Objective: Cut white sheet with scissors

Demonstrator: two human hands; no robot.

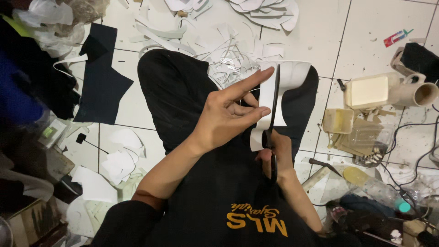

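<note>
- Head view is looking down at a person sitting on a white tiled floor (366, 27), black trousers (183, 91) filling the middle of the frame.
- Left hand (228, 114) is holding a curved white cut-out sheet (292, 75) up over the lap; its fingers (249, 81) are pinching the sheet's edge, index stretched along it, thumb pressing from the near side.
- Right hand (276, 148) is gripping black scissors (274, 119), fingers closed through the handles, the blades standing upright against the white sheet.
- Step in hand, as I judge it: trimming the sheet's outline, with the cut running partway along the piece.
- Next move likely calls for turning the sheet with the left hand so the blades follow the curve, while keeping fingertips clear of the edge.
- White offcuts (228, 59) are lying beyond the knees, a dark fabric piece (103, 77) to the left, and a beige box (368, 91), a mug (418, 93) and a plastic bottle (372, 185) to the right.
</note>
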